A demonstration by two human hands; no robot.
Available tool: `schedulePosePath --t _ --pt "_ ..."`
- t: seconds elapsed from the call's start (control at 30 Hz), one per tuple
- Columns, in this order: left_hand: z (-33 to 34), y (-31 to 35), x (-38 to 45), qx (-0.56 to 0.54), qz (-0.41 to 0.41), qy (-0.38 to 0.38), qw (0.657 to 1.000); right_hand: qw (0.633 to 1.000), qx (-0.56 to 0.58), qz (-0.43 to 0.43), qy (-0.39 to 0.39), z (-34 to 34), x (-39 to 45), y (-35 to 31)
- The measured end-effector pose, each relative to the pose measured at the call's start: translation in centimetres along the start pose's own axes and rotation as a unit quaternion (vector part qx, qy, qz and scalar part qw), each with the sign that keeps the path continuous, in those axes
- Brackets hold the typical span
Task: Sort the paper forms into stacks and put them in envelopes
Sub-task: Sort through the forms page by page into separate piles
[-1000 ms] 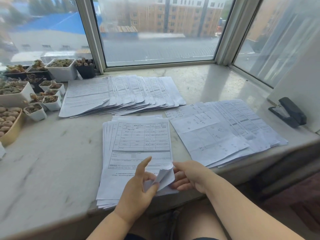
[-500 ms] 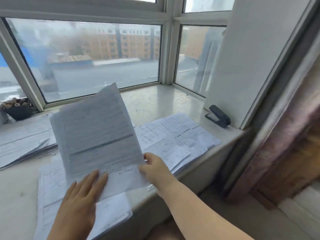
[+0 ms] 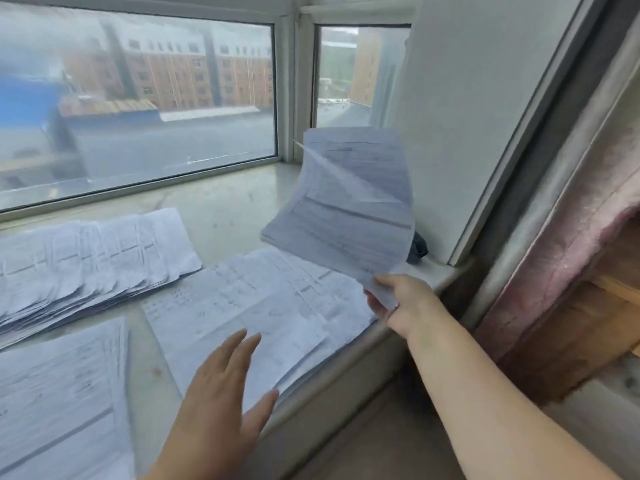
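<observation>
pale marble window ledge (image 3: 221,209) under wide glass panes, carrying three spreads of printed white paper forms: fanned back stack (image 3: 86,258) at far left, fanned right stack (image 3: 263,306) running to the ledge's near edge, squared near stack (image 3: 59,393) at lower left. raised above the right stack, a thin bowed sheaf of forms (image 3: 349,206), pinched at its lower corner by right hand (image 3: 401,299), thumb on top and fingers curled beneath. left hand (image 3: 221,386) flat with fingers spread, gripping nothing, hovering over or just brushing the right stack's near corner; contact too blurred to call. likely trouble: held by one corner only, sheaf free to flop, splay or shed a page on the way down; right stack overhanging the ledge, so a nudge could push sheets off the edge. small black stapler (image 3: 417,249) half hidden behind the sheaf, against the white wall panel, just beside the landing spot. no envelopes in sight.
</observation>
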State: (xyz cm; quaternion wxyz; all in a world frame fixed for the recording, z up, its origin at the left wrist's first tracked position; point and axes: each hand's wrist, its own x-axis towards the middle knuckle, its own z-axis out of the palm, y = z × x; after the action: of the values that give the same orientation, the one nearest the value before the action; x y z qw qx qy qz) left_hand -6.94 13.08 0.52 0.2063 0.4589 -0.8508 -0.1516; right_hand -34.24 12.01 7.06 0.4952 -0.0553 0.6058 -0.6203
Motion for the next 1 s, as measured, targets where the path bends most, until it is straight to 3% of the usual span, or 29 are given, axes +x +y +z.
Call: schedulePosePath --t 0.23,0.4,0.67,1.0 --pt "6.0 4.1 7.3 -0.022 -0.006 -0.066 0.998 0.998 -0.033 -0.006 -0.055 -3.3 8.2 -5.8" --pt "8.3 4.2 10.3 0.084 -0.036 -0.128 0.988 0.991 -0.050 0.027 -0.117 -3.8 12.3 -4.6" --pt "10.0 3.2 9.8 0.087 -0.011 -0.060 0.994 0.966 -0.126 0.074 -0.211 -3.9 15.3 -2.1" --pt "9.2 2.9 9.5 0.066 -0.011 -0.032 0.997 0.960 -0.177 0.055 -0.208 -6.2 16.6 -4.6"
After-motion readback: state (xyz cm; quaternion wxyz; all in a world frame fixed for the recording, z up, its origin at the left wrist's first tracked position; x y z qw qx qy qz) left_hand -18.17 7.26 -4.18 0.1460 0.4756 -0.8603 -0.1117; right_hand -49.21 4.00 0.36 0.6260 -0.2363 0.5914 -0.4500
